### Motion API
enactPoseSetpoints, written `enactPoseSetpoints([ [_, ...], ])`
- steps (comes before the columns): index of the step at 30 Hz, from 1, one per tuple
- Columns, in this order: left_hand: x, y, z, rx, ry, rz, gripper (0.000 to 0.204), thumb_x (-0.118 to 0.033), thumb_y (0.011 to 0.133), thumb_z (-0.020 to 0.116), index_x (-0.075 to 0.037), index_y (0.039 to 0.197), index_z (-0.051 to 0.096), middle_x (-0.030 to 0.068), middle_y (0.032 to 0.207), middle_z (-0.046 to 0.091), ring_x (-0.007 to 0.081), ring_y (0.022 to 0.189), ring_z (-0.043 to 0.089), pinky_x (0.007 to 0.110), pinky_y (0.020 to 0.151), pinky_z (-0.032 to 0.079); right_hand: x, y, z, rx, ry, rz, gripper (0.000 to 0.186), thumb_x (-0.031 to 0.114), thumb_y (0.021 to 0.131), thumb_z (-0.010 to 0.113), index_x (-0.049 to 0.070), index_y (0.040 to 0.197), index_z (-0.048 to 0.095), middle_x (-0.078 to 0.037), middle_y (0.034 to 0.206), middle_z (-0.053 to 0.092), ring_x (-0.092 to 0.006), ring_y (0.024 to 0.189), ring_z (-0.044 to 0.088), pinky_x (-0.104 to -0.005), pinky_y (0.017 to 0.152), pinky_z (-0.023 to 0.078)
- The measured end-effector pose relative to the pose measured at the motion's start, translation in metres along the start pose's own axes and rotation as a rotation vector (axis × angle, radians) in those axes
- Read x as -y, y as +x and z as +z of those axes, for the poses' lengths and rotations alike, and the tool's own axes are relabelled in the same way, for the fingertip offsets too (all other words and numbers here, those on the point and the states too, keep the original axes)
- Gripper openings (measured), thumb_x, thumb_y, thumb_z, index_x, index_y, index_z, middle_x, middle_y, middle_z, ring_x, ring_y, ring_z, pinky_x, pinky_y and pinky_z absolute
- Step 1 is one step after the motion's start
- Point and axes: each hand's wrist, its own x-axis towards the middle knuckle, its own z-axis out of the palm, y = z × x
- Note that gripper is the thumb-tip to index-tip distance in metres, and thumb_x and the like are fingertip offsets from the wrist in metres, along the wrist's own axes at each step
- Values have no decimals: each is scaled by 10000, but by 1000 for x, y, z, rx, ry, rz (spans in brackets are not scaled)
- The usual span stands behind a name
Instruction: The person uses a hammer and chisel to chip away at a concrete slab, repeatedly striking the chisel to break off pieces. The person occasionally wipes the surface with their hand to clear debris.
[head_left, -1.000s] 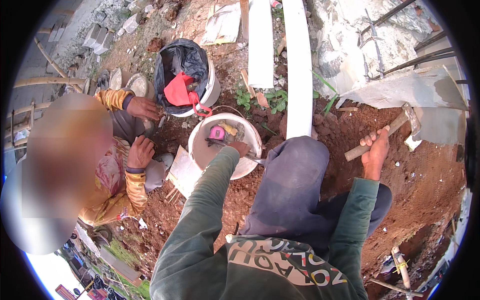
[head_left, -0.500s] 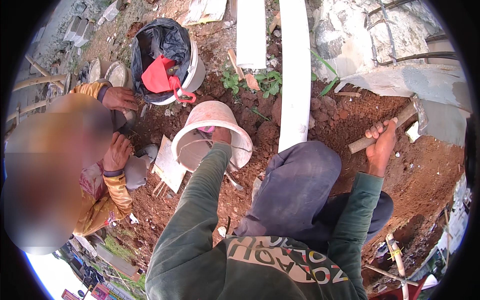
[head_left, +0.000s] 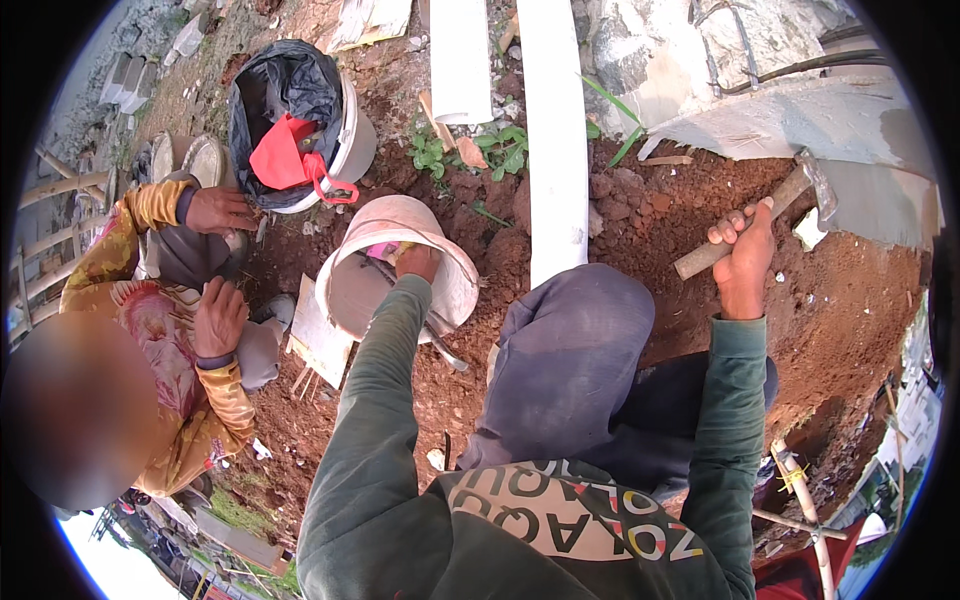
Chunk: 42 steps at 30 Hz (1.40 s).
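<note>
My left hand [head_left: 418, 262] reaches into a white bucket [head_left: 450, 290] that is tipped on the red earth, and grips something pink inside it; what that is I cannot tell. A metal rod sticks out of the bucket's mouth. My right hand [head_left: 745, 255] is closed around the wooden handle of a hammer [head_left: 760, 215], whose metal head lies near a broken concrete slab [head_left: 800, 120]. My knees, in grey trousers, fill the middle between both arms.
A person in a yellow patterned top [head_left: 160, 350] crouches at the left with both hands on their knees. A second white bucket [head_left: 345, 140] lined with black plastic holds a red cloth. A long white board [head_left: 555, 150] lies ahead. Loose red soil surrounds everything.
The white bucket has tipped over toward me and my left hand has gone deeper into it. My right hand with the hammer has stayed near the concrete.
</note>
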Motion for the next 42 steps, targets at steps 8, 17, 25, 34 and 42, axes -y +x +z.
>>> enactPoseSetpoints([
  [8,45,-49,-73,381,-1667,-367,64,-204,957,624,-181,956,565,-31,878,602,105,605,587,249,552,498,0,0,-2,28,-6,7,317,396,1015,493,107,932,390,-5,650,393,-122,504,375,-323,477,372],
  [17,40,-67,-96,318,-1365,-291,150,-157,962,586,-110,1074,498,20,632,562,129,386,449,262,334,345,-3,2,-6,14,80,29,292,361,1020,500,99,981,377,-17,650,414,-129,462,398,-338,420,391],
  [25,16,-129,-173,475,-668,-317,285,-47,864,642,79,1113,586,109,621,636,164,452,606,314,397,465,0,-2,-7,50,123,63,309,405,1013,512,144,924,374,8,644,398,-116,473,400,-333,433,400],
  [34,-190,-74,-327,298,-1077,314,66,-27,939,547,22,935,591,74,836,614,143,715,655,261,626,539,-8,3,-9,69,143,63,298,392,1012,521,127,980,388,-1,636,391,-119,438,391,-328,396,392],
  [42,-439,81,-232,1111,-1462,229,178,-187,961,627,-89,1102,581,-16,823,595,117,720,577,276,667,491,10,-7,1,35,255,63,318,325,987,543,30,1017,429,-36,628,434,-128,401,417,-322,328,388],
])
